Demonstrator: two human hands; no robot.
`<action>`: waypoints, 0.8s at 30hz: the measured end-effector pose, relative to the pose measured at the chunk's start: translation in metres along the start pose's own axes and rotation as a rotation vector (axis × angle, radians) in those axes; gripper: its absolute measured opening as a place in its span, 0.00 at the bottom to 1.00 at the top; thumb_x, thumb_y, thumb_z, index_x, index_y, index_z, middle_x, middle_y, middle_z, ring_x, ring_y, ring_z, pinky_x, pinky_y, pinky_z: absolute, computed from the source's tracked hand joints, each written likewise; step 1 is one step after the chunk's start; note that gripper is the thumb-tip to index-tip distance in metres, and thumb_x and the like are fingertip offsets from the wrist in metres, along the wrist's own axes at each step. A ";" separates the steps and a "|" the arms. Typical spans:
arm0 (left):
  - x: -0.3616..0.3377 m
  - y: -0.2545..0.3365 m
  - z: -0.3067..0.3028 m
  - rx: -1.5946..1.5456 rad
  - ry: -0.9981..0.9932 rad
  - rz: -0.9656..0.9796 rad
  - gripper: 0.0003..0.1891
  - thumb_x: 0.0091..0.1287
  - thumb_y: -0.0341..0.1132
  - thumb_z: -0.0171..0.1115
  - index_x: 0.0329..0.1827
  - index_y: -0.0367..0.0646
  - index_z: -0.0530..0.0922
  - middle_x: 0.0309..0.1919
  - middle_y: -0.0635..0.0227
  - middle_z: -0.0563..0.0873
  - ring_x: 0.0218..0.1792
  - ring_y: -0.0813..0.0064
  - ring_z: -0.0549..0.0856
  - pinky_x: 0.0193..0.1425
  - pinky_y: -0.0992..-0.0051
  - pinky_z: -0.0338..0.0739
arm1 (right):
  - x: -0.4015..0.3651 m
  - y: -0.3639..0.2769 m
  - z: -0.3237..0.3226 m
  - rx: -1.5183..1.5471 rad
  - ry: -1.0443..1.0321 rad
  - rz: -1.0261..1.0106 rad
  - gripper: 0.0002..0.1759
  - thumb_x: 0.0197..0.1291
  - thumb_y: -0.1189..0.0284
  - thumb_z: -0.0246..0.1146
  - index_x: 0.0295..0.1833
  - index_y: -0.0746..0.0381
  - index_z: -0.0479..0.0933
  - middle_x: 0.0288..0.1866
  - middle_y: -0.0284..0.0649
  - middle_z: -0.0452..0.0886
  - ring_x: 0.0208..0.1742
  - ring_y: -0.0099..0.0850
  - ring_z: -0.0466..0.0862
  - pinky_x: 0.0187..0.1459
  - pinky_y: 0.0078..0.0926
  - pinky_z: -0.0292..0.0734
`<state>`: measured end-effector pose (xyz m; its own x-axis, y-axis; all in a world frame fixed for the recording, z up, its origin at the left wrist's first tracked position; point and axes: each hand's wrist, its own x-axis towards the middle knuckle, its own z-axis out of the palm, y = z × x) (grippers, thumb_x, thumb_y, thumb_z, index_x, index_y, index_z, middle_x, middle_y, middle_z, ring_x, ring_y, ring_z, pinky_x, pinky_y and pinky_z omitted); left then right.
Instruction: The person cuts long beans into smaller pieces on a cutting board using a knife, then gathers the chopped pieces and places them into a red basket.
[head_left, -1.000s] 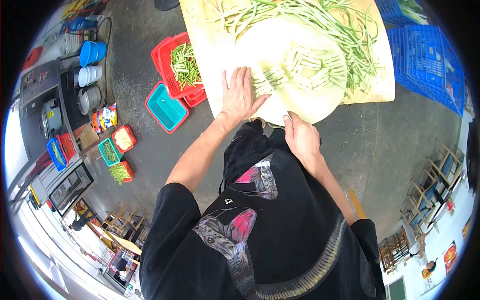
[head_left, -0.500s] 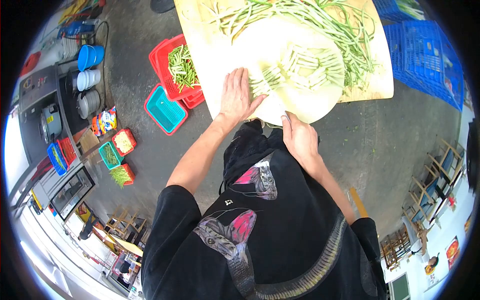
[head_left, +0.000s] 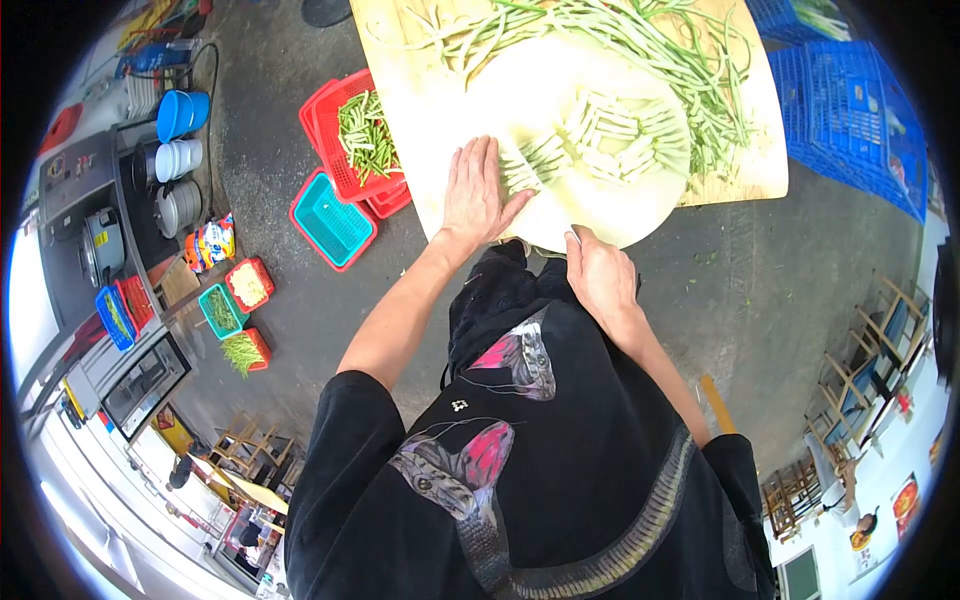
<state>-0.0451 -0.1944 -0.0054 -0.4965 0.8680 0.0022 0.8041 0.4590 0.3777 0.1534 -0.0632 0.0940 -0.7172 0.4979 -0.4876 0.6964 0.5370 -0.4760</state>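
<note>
A round pale cutting board (head_left: 600, 215) lies on a wooden table (head_left: 765, 165). Cut green bean pieces (head_left: 625, 135) are spread on it, and long green beans (head_left: 640, 40) lie along its far edge. My left hand (head_left: 474, 195) lies flat at the board's left side, fingers stretched, touching or beside a small row of beans (head_left: 535, 165). My right hand (head_left: 603, 275) is wrapped round a knife handle at the near edge. The knife's blade (head_left: 556, 208) is washed out by glare and points toward the row of beans.
Left of the table are a red basket of cut beans (head_left: 368, 135) and a teal basket (head_left: 334, 220). Blue crates (head_left: 850, 120) stand at the right. Small vegetable baskets (head_left: 248, 284) and buckets (head_left: 181, 115) are farther left. Chairs (head_left: 865, 345) stand at the right.
The view has shifted very slightly. Both hands are in nearly the same places, and some cut pieces on the board lie a little differently.
</note>
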 end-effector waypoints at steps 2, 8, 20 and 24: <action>0.000 0.001 0.000 0.005 0.001 -0.007 0.54 0.73 0.62 0.70 0.84 0.22 0.60 0.81 0.36 0.67 0.83 0.37 0.65 0.90 0.42 0.55 | -0.001 0.001 0.001 0.003 0.011 -0.004 0.21 0.84 0.61 0.56 0.60 0.67 0.84 0.37 0.60 0.91 0.41 0.59 0.93 0.47 0.57 0.87; -0.001 0.001 -0.002 0.006 0.015 0.012 0.53 0.74 0.60 0.71 0.84 0.23 0.59 0.80 0.35 0.67 0.82 0.36 0.66 0.89 0.42 0.57 | -0.001 0.000 0.002 0.015 -0.003 0.002 0.20 0.84 0.61 0.56 0.59 0.67 0.84 0.37 0.61 0.91 0.42 0.61 0.93 0.47 0.58 0.87; -0.001 0.000 0.003 -0.001 -0.001 -0.009 0.52 0.75 0.59 0.69 0.84 0.22 0.60 0.80 0.34 0.66 0.82 0.34 0.65 0.89 0.41 0.57 | 0.007 -0.005 -0.003 -0.006 -0.058 0.026 0.19 0.84 0.62 0.57 0.57 0.69 0.83 0.35 0.63 0.90 0.41 0.63 0.93 0.47 0.60 0.88; -0.004 0.000 0.006 -0.004 -0.002 -0.006 0.51 0.75 0.59 0.69 0.84 0.23 0.60 0.81 0.35 0.66 0.83 0.34 0.64 0.90 0.41 0.55 | 0.007 -0.008 -0.003 0.011 -0.060 0.050 0.20 0.84 0.61 0.56 0.59 0.67 0.84 0.36 0.65 0.89 0.42 0.65 0.91 0.48 0.62 0.86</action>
<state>-0.0412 -0.1970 -0.0107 -0.5006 0.8657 -0.0022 0.7998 0.4635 0.3815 0.1429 -0.0617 0.0962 -0.6792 0.4815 -0.5539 0.7316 0.5050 -0.4580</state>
